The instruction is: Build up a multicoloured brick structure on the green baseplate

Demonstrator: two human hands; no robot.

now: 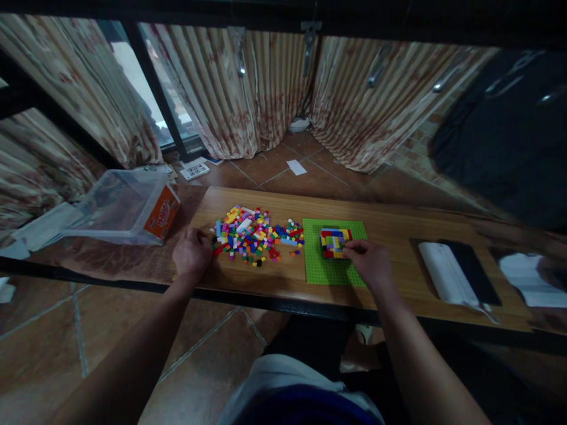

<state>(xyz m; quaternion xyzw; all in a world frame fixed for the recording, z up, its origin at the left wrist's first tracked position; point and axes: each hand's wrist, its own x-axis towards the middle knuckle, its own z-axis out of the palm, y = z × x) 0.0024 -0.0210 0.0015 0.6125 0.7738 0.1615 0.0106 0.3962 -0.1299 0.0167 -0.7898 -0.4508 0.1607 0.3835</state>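
Brick build (pixel 335 242): a squarish, multicoloured block of joined bricks on the green baseplate (pixel 313 268), already begun, with bare studs around it.
Loose bricks (pixel 248 233): a large heap left of the baseplate, unattached, some at its edge.
Right hand (pixel 374 262): fingertips closed at the build's right side, seemingly pinching a small green brick (pixel 342 247) not clearly seated.
Left hand (pixel 192 252): resting beside the heap, fingers curled; cannot tell whether it grips anything.
Surface (pixel 266 282): wooden, carrying both; clear bin (pixel 119 203) at the left end.

right hand (pixel 368 260) touches the brick build (pixel 335 243) (a colourful one).
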